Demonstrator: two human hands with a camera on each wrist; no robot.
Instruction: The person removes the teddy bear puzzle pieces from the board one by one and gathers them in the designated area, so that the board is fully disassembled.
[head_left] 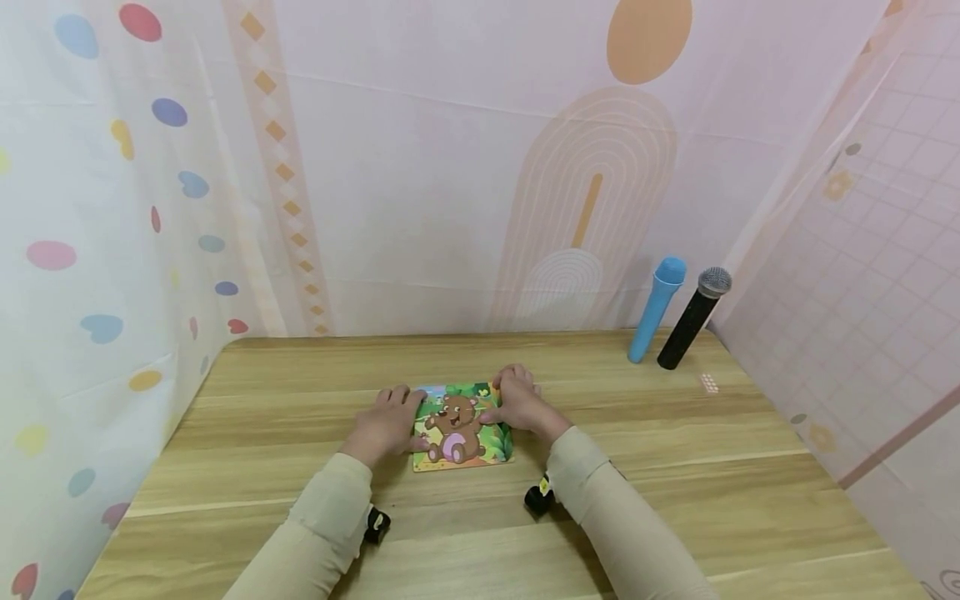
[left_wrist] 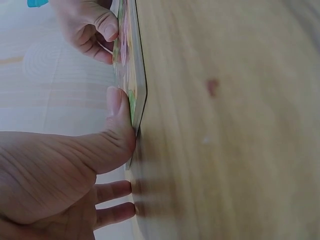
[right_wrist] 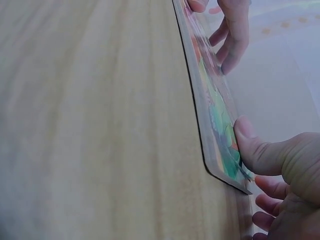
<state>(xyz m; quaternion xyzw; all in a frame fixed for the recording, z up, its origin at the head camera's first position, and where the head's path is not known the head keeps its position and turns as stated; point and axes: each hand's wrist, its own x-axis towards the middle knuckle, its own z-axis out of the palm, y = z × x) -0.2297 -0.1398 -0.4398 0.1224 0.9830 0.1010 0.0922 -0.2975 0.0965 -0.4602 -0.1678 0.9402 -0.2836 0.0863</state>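
A thin picture board [head_left: 453, 421] with rounded corners shows a brown bear on a green and yellow background. It lies flat on the wooden table in the head view. My left hand [head_left: 386, 425] holds its left side, thumb at the edge and fingers toward the far corner. On the opposite side my right hand [head_left: 521, 404] grips the board, its thumb on the printed face and the other fingers bent by the far right corner. From the right wrist, the right thumb [right_wrist: 255, 147] presses close to the edge, where a thin sliver sticks out near the index finger.
A blue microphone [head_left: 656, 310] and a black microphone [head_left: 693, 318] with a silver head stand at the table's back right. Near them is a small dotted sticker [head_left: 708, 383]. Patterned curtains [head_left: 420, 167] enclose the wooden table [head_left: 247, 467] at the back and sides.
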